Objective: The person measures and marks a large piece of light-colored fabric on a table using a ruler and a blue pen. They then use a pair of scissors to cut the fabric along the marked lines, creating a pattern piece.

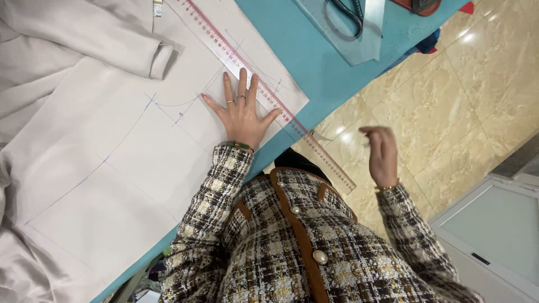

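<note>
Head view: left hand [242, 111] flat, fingers spread, pressing pattern paper [129, 163] on the teal table [320, 62], beside the long ruler [264, 92]. Right hand [382, 152] loosely curled, empty, over the tiled floor [449, 95]. Cream fabric [67, 39] overlaps the paper's top; clear curved template [351, 33] lies beyond.

**Colours and patterns observed**

Bench [314, 62]: teal. Fabric [112, 163]: pale cream, marked with thin blue lines. Ruler [264, 92]: clear with red edge. Jacket sleeve [216, 196]: brown, cream and yellow plaid tweed, tan trim. Floor [449, 95]: beige marble.
</note>
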